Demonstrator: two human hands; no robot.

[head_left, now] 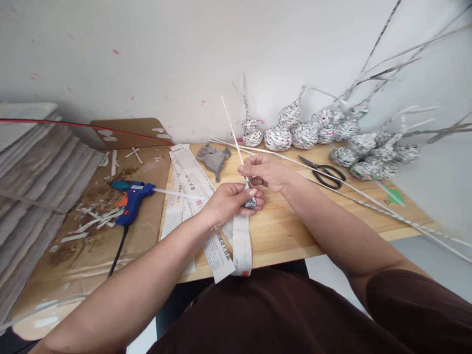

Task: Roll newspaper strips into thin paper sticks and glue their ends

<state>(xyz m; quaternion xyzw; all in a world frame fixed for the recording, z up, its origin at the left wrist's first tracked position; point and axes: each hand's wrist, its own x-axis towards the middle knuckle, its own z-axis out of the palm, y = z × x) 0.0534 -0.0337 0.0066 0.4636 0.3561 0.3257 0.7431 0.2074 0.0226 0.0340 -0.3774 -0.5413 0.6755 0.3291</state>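
Note:
My left hand is closed around a small grey-and-white printed paper piece, partly covered by the fingers. From it a thin white paper stick slants up toward the wall. The fingertips of my right hand pinch this stick just above my left hand. Beneath my left hand a newspaper strip hangs down to the table's front edge; whether it joins the held piece is hidden. More newspaper strips lie overlapping to the left. A crumpled grey cloth rests just beyond my hands.
Scissors and long paper sticks lie at right. Several woven paper gourds stand along the wall. On stained cardboard at left are a blue glue gun and white scraps, beside a tall paper stack.

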